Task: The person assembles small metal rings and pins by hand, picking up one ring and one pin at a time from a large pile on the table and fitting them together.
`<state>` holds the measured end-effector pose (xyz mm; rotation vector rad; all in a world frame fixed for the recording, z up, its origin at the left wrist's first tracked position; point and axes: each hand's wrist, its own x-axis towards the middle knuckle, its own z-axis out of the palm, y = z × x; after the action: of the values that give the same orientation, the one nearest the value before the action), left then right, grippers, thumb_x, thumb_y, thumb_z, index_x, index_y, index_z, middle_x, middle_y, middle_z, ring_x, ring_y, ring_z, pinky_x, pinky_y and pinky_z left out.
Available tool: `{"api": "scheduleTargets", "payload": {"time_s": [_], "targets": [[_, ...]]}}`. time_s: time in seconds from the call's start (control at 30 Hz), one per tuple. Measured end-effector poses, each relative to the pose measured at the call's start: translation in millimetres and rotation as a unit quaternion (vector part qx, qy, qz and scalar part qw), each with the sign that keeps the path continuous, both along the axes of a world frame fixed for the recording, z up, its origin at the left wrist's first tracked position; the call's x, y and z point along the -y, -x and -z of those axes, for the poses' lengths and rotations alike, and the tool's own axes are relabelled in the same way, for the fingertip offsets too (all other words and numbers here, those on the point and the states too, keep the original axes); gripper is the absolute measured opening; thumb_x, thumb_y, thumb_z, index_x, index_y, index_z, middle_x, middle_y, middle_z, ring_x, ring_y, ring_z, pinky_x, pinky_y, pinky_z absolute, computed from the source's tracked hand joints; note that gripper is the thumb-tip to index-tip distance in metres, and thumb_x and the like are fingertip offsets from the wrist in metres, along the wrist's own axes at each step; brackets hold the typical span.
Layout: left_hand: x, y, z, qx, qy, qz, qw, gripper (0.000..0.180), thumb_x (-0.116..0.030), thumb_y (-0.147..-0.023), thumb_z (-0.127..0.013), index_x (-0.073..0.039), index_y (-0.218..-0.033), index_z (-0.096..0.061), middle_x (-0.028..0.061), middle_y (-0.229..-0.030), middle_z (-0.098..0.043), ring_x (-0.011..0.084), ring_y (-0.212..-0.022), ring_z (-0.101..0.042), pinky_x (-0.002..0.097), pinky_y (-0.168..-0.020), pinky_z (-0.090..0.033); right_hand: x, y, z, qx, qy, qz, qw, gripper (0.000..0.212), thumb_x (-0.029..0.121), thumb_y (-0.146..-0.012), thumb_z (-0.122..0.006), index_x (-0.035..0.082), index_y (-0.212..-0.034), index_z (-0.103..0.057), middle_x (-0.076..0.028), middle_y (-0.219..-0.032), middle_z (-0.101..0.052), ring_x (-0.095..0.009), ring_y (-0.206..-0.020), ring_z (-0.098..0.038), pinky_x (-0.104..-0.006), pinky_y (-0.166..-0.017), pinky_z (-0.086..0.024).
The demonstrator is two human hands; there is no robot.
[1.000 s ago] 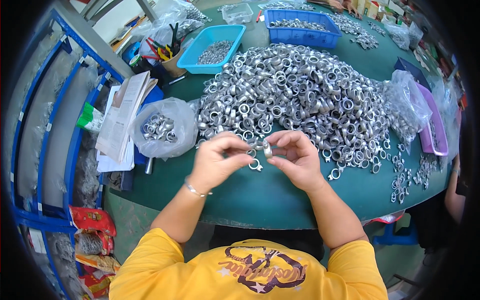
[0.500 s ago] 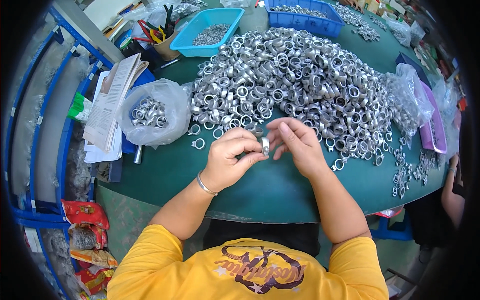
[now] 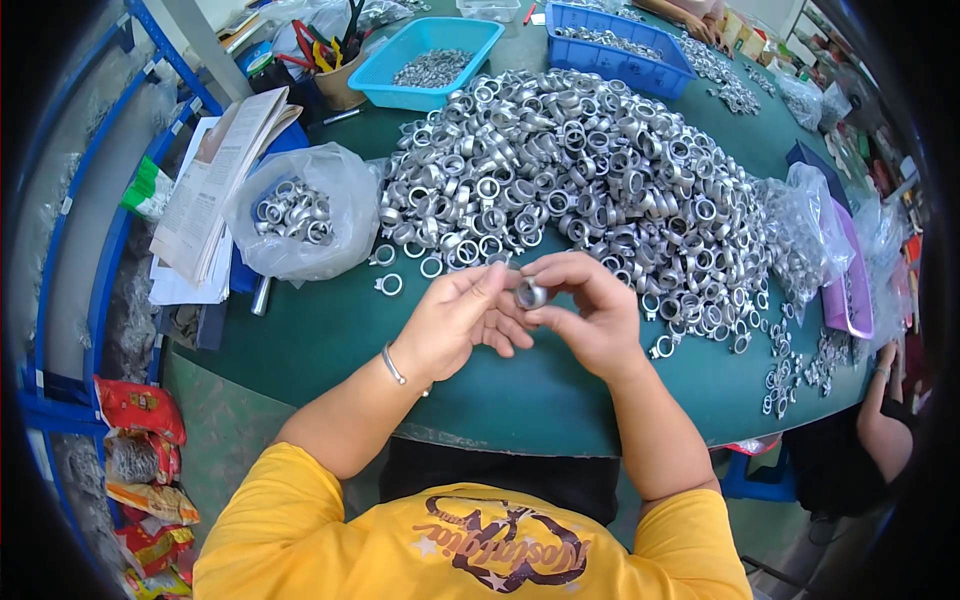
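Observation:
A small silver metal ring fitting (image 3: 530, 293) is pinched between the thumb and fingers of my right hand (image 3: 597, 325). Its round opening shows, though it is slightly blurred. Close on its left is my left hand (image 3: 445, 322), palm turned inward, fingers apart and grasping nothing. Just beyond both hands rises a large heap of similar metal rings (image 3: 620, 170) on the green tabletop (image 3: 500, 400). A few loose rings (image 3: 389, 284) lie at the heap's near left edge.
At left, a clear plastic bag (image 3: 345, 240) lines a container of rings, beside newspapers (image 3: 215, 190). A turquoise basin (image 3: 375, 90) and blue crate (image 3: 680, 80) stand behind the heap. A purple tray (image 3: 850, 290) is at right. Other people's arms show at far right and back.
The ring has passed from my left hand's pinch to my right hand's. My left fingers have opened, and the whole view has shifted slightly.

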<state>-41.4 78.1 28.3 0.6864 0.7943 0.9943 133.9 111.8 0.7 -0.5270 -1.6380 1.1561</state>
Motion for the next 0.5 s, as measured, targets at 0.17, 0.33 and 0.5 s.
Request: {"api": "scheduleTargets", "payload": {"time_s": [0.17, 0.33, 0.5], "targets": [[-3.5, 18.4, 6.6, -0.011, -0.054, -0.072, 0.996, 0.024, -0.017, -0.09, -0.051, 0.002, -0.103, -0.057, 0.0088, -0.082, -0.062, 0.0122, -0.06, -0.06, 0.0204, -0.047, -0.047, 0.6, 9.5, -0.6, 0.057, -0.08, 0.167, 0.981, 0.013, 0.001, -0.075, -0.064, 0.001, -0.088, -0.062, -0.01, -0.09, -0.063, -0.019, -0.08, -0.059, -0.0267, -0.068, -0.047], [-2.6, 63.1, -17.4, -0.195, -0.311, -0.353, 0.861, 0.011, -0.007, -0.087, -0.056, 0.001, -0.094, -0.059, 0.0052, -0.081, -0.06, 0.0092, -0.058, -0.058, 0.0214, -0.053, -0.049, -7.6, 12.3, 12.7, 0.245, -0.16, 0.224, 0.93, 0.011, 0.003, -0.072, -0.065, 0.002, -0.082, -0.061, -0.009, -0.079, -0.058, -0.027, -0.074, -0.054, -0.0345, -0.067, -0.044], [-10.0, 135.2, -22.0, -0.633, -0.387, -0.387, 0.547, 0.013, 0.0, -0.075, -0.063, -0.001, -0.087, -0.061, 0.0089, -0.089, -0.057, 0.0186, -0.077, -0.058, 0.0262, -0.064, -0.047, -12.1, 29.9, 20.1, 0.37, -0.191, 0.232, 0.879, 0.015, 0.014, -0.069, -0.07, 0.01, -0.082, -0.066, -0.005, -0.082, -0.056, -0.027, -0.082, -0.052, -0.0384, -0.069, -0.04]]}}
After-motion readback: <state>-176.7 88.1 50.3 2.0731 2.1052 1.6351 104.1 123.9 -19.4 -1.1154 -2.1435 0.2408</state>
